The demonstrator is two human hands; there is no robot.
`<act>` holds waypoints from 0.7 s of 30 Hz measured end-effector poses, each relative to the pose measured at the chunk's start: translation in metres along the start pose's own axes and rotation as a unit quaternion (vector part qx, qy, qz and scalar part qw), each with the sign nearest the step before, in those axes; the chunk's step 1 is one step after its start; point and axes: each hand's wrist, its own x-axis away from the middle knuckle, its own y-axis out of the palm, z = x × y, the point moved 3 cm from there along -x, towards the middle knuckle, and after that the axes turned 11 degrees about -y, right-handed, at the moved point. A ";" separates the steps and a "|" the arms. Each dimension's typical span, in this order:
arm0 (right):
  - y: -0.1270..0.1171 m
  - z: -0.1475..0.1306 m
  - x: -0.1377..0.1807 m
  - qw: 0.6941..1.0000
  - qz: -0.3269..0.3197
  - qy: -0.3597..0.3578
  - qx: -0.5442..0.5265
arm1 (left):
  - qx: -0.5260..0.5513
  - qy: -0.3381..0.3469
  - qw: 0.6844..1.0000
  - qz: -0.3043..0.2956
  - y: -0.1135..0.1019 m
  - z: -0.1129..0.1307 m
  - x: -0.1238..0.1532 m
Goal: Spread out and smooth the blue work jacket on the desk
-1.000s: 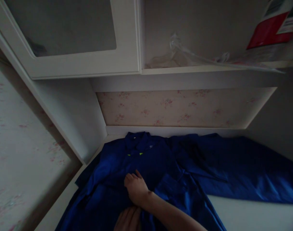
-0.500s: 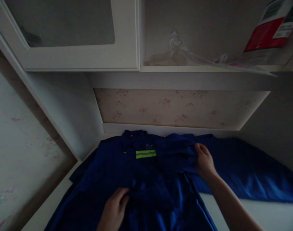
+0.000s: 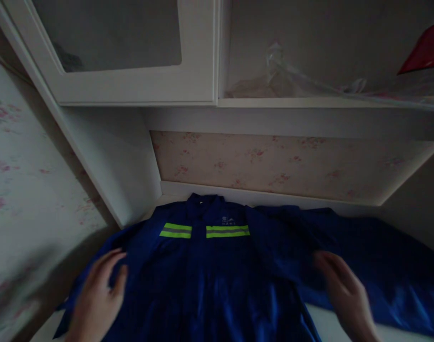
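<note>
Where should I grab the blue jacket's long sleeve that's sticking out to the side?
Probably near the end of the sleeve, pinching its front edge from the near side. It lies flat and stretched out along the white surface, so that loose edge is the easiest part to lift. The right hand is already closest; the left hand rests open on the jacket.

The scene was dim and underexposed. Both hands were motion-blurred over the dark blue work jacket (image 3: pixel 220 280). Straight lines bowed toward the frame edges.

Home: floral wallpaper (image 3: pixel 274 164), white cupboard (image 3: pixel 131 90)
</note>
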 end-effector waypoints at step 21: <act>0.260 -0.037 0.081 0.851 -0.368 -0.280 0.250 | -0.179 0.109 0.945 -0.251 0.203 0.025 -0.067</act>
